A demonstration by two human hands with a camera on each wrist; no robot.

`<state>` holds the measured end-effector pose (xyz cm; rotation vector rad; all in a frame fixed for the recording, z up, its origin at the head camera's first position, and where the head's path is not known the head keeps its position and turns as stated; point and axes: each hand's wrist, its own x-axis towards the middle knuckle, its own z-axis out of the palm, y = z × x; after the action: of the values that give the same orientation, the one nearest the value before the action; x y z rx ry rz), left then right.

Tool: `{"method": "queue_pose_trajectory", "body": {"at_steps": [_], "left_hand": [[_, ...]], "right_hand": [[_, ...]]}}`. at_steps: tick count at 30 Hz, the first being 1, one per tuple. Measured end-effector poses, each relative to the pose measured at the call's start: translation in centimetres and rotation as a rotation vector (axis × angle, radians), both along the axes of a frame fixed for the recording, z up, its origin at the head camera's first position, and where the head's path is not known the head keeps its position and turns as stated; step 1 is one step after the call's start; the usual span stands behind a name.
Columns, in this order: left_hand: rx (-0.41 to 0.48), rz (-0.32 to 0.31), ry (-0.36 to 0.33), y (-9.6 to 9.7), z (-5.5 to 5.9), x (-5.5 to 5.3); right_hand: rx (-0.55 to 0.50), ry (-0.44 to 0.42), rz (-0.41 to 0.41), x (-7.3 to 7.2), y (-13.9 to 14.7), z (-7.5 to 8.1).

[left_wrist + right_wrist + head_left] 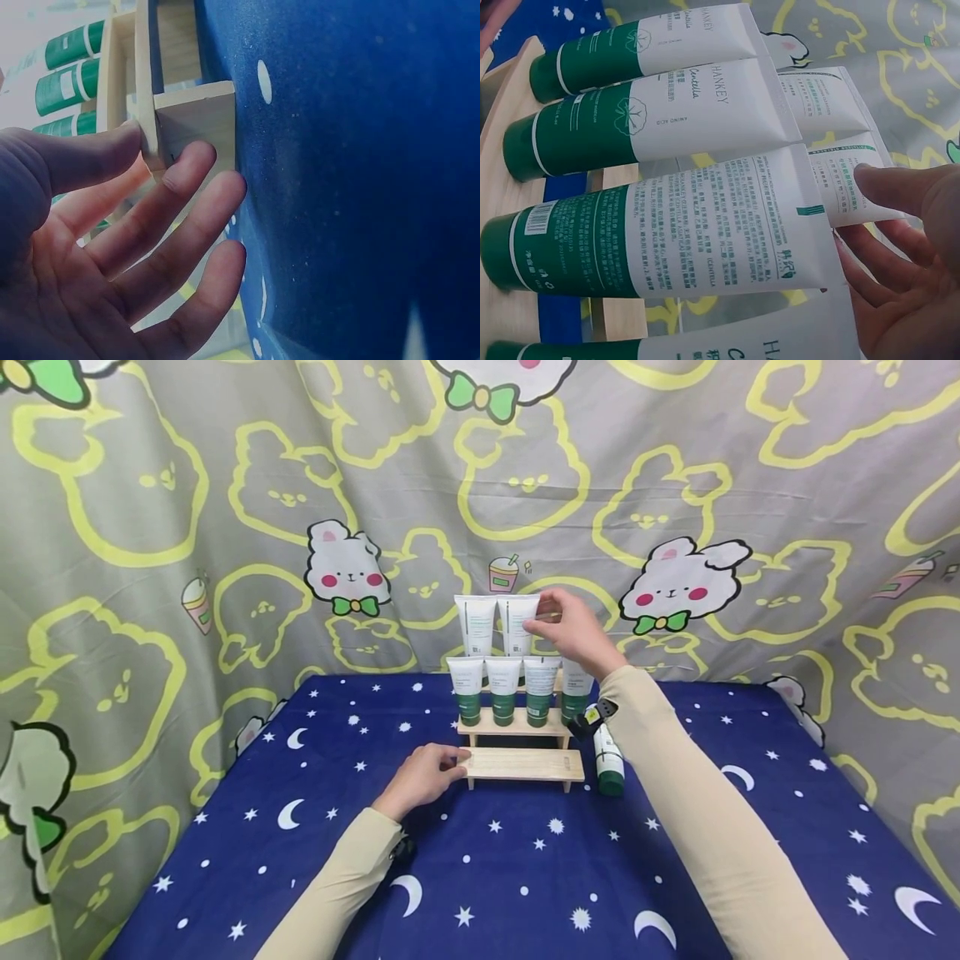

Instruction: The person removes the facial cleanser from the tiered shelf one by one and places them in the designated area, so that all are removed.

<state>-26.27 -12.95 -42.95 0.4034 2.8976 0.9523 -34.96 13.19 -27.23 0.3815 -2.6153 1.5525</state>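
Observation:
A stepped wooden rack (521,765) stands on the table, and my left hand (422,777) grips the left end of its lowest step. In the left wrist view the thumb (97,156) lies along the step's edge, the other fingers spread beside its end. At the top level, two white squeeze tubes stand cap down. My right hand (573,627) pinches the right-hand tube (517,614), thumb in front and fingers behind; the left-hand tube (476,618) is right beside it. Several green-and-white tubes (667,112) line the middle step, the rightmost partly covered by my right wrist.
Another tube (609,760) lies on the table right of the rack, near my right forearm. A dark blue cloth (300,868) with stars and moons covers the table. Behind hangs a grey curtain (420,485) with cartoon figures, close to the rack's back.

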Motion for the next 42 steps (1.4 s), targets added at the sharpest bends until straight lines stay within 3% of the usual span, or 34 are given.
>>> {"method": "queue_pose_trajectory", "body": {"at_steps": [19, 42], "left_hand": [[0.000, -0.005, 0.002, -0.05, 0.11, 0.07], [-0.002, -0.005, 0.011, -0.10, -0.13, 0.13]], "right_hand": [[-0.004, -0.036, 0.021, -0.67, -0.12, 0.22], [-0.021, 0.030, -0.016, -0.44, 0.70, 0.16]]}}
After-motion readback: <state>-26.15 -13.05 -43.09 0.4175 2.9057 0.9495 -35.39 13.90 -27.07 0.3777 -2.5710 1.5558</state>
